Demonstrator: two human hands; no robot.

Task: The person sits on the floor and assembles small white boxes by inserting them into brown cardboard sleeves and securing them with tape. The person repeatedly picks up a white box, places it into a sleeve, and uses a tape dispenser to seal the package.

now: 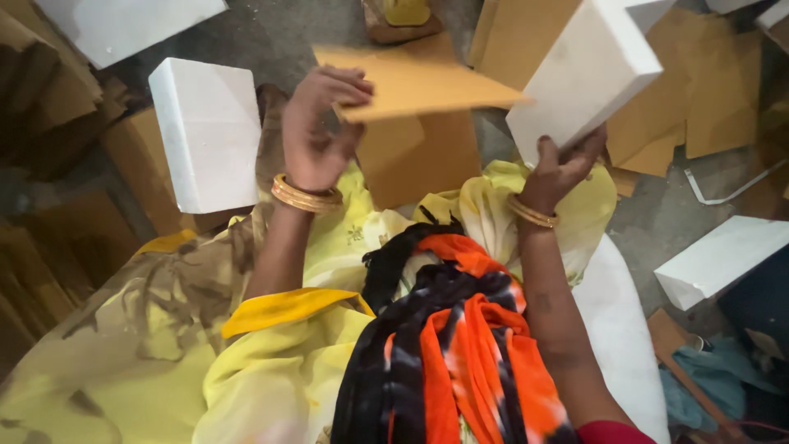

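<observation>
left hand (316, 131) pinches a thin, bendy cardboard sheet (419, 82) by its edge; right hand (563, 168) grips a light, crumbly foam block (583, 74) underneath.

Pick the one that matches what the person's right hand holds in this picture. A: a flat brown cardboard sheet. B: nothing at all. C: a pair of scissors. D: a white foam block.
D: the right hand grips the lower corner of a white foam block, while the left hand holds the brown cardboard sheet.
</observation>
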